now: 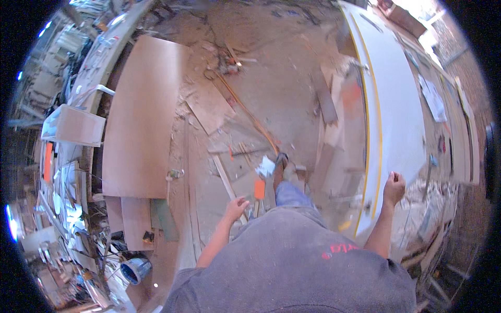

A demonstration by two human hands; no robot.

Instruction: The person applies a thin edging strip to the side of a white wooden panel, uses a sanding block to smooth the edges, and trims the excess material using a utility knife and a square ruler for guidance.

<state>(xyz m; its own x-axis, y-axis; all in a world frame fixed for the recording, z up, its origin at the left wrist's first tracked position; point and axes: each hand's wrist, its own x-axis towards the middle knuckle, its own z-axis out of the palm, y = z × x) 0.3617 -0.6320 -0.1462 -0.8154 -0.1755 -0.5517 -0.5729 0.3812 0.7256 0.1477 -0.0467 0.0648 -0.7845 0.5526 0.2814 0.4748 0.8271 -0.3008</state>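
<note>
Two boards, brown board [143, 115], white board [396, 104], dusty floor [282, 78]

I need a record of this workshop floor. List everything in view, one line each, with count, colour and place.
large white panel: one, white with a yellow edge strip, right side, under the right hand
large board: one, pale brown, left of centre
smaller boards: two, pale brown, below the large board
box: one, white with a brown face, far left
bucket: one, blue, lower left
wood offcuts: several, brown, scattered over the dusty floor at centre
orange tag: one, orange, on the floor by the foot
foot: one visible, in a dark sandal, centre
left hand: empty, fingers loosely curled, above the floor
right hand: closed, at the white panel's lower end
</note>
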